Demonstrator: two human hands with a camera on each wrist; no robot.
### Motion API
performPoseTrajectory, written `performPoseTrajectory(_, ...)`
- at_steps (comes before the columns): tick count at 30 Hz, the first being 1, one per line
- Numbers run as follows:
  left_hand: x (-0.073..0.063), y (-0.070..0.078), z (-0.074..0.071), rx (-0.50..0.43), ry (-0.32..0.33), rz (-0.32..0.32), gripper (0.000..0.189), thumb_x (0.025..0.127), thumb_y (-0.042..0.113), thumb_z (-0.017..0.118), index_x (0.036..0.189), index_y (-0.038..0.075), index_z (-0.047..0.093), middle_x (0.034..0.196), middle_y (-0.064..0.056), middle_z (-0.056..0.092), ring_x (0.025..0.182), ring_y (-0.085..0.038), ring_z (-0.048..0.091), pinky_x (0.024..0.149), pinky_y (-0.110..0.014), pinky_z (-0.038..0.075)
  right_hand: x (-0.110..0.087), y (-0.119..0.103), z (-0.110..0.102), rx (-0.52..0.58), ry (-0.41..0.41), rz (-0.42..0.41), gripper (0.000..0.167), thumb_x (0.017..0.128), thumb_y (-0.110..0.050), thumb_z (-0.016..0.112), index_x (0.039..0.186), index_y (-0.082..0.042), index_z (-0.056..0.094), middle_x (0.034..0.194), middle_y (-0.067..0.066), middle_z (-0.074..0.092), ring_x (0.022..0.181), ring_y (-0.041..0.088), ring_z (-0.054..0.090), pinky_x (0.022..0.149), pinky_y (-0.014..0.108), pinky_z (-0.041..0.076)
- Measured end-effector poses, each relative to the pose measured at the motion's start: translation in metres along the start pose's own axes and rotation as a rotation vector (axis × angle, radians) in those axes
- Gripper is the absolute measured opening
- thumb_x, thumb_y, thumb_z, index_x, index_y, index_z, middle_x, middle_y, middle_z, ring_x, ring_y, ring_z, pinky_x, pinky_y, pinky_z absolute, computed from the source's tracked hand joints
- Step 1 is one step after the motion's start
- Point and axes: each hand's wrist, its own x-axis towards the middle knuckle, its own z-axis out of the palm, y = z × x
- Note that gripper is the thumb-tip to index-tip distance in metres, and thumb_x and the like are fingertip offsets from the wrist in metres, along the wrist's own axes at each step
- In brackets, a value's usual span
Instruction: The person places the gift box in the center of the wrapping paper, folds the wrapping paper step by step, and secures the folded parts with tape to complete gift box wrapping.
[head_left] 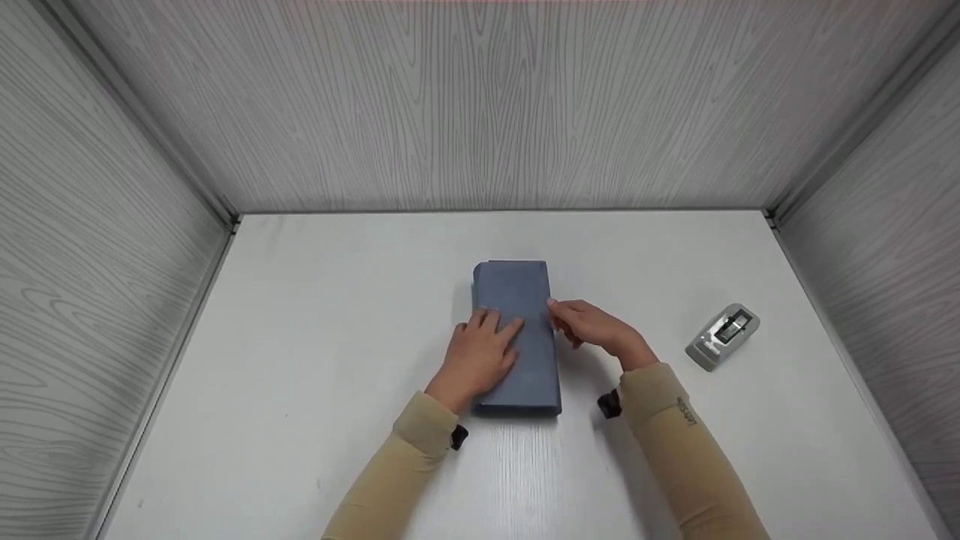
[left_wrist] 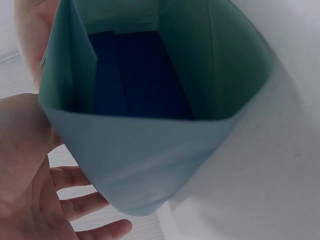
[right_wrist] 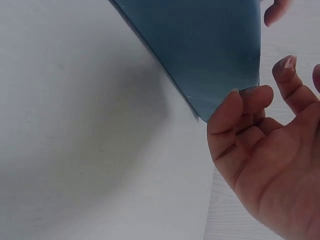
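Note:
A long package in blue-grey wrapping paper (head_left: 517,289) lies on the white table between my hands. The left wrist view looks into the paper's open end, where a dark blue box (left_wrist: 145,75) sits inside with gaps around it. My left hand (head_left: 477,358) rests on top of the package, fingers spread. At the package's right edge is my right hand (head_left: 596,328). In the right wrist view its thumb and index finger pinch a corner of the paper (right_wrist: 215,50), and the other fingers are loosely bent.
A small grey tape dispenser (head_left: 723,336) lies on the table to the right of the right hand. Grey wood-grain panels (head_left: 480,105) rise behind the table and on both sides. The white tabletop (head_left: 315,322) extends left of the package.

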Motion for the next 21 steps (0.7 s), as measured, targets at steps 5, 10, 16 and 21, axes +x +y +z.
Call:
performPoseTrajectory(5,0.003,0.006,0.002,0.032,-0.036,-0.003,0.05,0.102,0.05,0.044,0.149,0.034,0.044,0.138,-0.018,0.046,0.131,-0.036,0.039,0.092,-0.051,0.044,0.004,-0.003,0.001,-0.038,-0.008,0.025,0.056,0.105,-0.049,0.034,0.076,-0.005,0.053,0.065,0.005,0.042,0.059,0.019,0.041,0.061,0.04,0.043)
performPoseTrajectory(10,0.006,0.01,0.005,0.065,-0.043,0.001,0.049,0.102,0.055,0.038,0.148,0.039,0.043,0.136,-0.021,0.045,0.13,-0.041,0.037,0.093,-0.053,0.042,0.006,-0.005,0.002,-0.078,-0.014,0.044,0.06,0.105,-0.049,0.035,0.083,0.003,0.056,0.062,0.003,0.043,0.055,0.018,0.04,0.059,0.039,0.042)
performPoseTrajectory(16,0.005,0.013,0.004,0.084,-0.043,-0.004,0.048,0.102,0.056,0.037,0.146,0.04,0.046,0.135,-0.023,0.044,0.129,-0.043,0.037,0.092,-0.053,0.043,0.007,-0.011,0.001,-0.196,-0.029,0.018,0.05,0.107,-0.039,0.037,0.082,-0.002,0.06,0.057,-0.001,0.041,0.051,0.015,0.04,0.058,0.04,0.045)
performPoseTrajectory(21,0.006,0.014,0.002,0.079,-0.055,-0.019,0.048,0.102,0.056,0.037,0.147,0.041,0.045,0.134,-0.023,0.045,0.128,-0.041,0.038,0.092,-0.053,0.043,0.005,-0.018,-0.003,-0.32,-0.018,0.064,0.039,0.103,-0.033,0.048,0.091,-0.003,0.069,0.064,0.002,0.049,0.051,0.013,0.04,0.054,0.031,0.042)
